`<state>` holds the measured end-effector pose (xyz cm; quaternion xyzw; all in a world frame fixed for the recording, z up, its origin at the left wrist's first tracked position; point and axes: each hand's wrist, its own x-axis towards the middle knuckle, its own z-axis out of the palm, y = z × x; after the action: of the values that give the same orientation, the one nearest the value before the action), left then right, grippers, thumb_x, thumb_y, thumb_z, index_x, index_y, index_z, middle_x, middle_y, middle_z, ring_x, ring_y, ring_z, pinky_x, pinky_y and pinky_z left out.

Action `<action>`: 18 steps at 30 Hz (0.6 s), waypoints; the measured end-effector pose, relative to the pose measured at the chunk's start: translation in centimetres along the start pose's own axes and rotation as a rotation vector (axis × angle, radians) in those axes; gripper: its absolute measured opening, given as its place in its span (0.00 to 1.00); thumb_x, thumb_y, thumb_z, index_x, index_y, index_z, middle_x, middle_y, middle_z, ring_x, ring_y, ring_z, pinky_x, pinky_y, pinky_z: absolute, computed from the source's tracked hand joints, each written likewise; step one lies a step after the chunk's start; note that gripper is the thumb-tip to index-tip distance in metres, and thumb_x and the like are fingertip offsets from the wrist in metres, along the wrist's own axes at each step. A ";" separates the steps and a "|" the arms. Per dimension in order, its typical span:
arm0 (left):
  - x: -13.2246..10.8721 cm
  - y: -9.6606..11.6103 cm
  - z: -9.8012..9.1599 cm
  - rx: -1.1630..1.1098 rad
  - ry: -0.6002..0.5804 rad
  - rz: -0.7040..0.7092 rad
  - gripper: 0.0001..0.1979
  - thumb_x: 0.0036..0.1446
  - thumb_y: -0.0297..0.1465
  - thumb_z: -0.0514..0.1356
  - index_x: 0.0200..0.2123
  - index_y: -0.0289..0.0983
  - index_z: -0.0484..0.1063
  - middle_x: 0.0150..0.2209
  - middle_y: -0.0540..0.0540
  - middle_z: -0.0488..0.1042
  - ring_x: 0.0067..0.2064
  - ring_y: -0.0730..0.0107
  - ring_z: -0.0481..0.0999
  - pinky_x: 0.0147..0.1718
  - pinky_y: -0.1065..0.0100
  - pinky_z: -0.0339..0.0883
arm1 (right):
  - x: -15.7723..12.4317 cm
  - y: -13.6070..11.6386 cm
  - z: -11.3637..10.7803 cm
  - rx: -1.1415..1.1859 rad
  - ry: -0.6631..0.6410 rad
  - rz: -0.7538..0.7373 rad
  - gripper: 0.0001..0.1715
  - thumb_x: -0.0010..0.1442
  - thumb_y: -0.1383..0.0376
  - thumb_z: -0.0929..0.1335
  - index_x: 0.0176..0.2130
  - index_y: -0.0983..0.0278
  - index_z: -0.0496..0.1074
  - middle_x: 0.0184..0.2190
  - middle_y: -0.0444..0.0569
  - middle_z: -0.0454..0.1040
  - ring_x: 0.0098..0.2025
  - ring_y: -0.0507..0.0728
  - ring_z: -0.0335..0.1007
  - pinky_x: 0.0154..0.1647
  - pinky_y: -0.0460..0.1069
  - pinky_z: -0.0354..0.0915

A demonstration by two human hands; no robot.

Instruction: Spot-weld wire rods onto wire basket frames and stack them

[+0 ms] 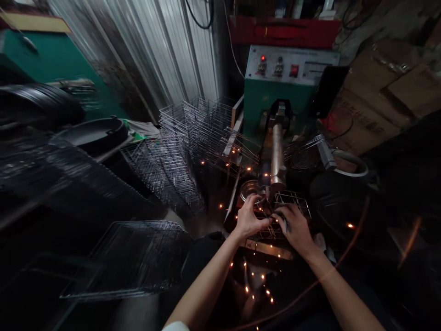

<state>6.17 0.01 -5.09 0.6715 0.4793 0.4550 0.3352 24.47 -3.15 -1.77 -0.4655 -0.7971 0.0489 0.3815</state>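
My left hand (248, 216) and my right hand (295, 226) both grip a small wire mesh basket (292, 200) held under the metal arm (277, 156) of a green welding machine (272, 99). Orange sparks scatter below and to the left of the hands. A small round metal tin (248, 188) sits just beyond my left hand.
Stacks of finished wire baskets (193, 133) stand to the left of the machine, with more mesh panels (138, 257) at lower left. Cardboard boxes (375, 101) sit at the right. A round wire grille (303, 158) lies beside the machine arm. Corrugated metal wall behind.
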 end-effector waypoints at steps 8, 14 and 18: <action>3.5 -2.1 -0.2 -0.042 -0.083 -0.010 0.37 0.37 0.33 0.74 0.53 0.43 0.68 0.52 0.47 0.74 0.54 0.56 0.75 0.54 0.58 0.68 | 1.7 1.6 0.6 -0.107 0.024 0.000 0.05 0.67 0.65 0.66 0.38 0.62 0.72 0.37 0.52 0.72 0.41 0.62 0.68 0.43 0.56 0.67; 4.4 -1.9 -1.0 0.032 -0.073 0.021 0.36 0.37 0.34 0.75 0.52 0.41 0.69 0.52 0.47 0.74 0.53 0.57 0.75 0.52 0.60 0.67 | 2.1 2.8 0.5 -0.035 -0.040 0.003 0.05 0.67 0.68 0.66 0.39 0.62 0.72 0.36 0.50 0.73 0.41 0.60 0.68 0.44 0.54 0.66; 4.8 -1.7 -1.5 0.078 -0.088 0.024 0.36 0.37 0.34 0.74 0.52 0.42 0.68 0.53 0.48 0.74 0.53 0.57 0.74 0.53 0.61 0.67 | 2.3 2.8 0.7 -0.019 -0.027 -0.009 0.05 0.67 0.68 0.66 0.38 0.62 0.72 0.35 0.50 0.73 0.40 0.59 0.69 0.43 0.54 0.66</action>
<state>4.79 5.12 -4.70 0.7090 0.4736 0.4100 0.3240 25.35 0.40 -2.19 -0.4647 -0.8047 0.0460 0.3665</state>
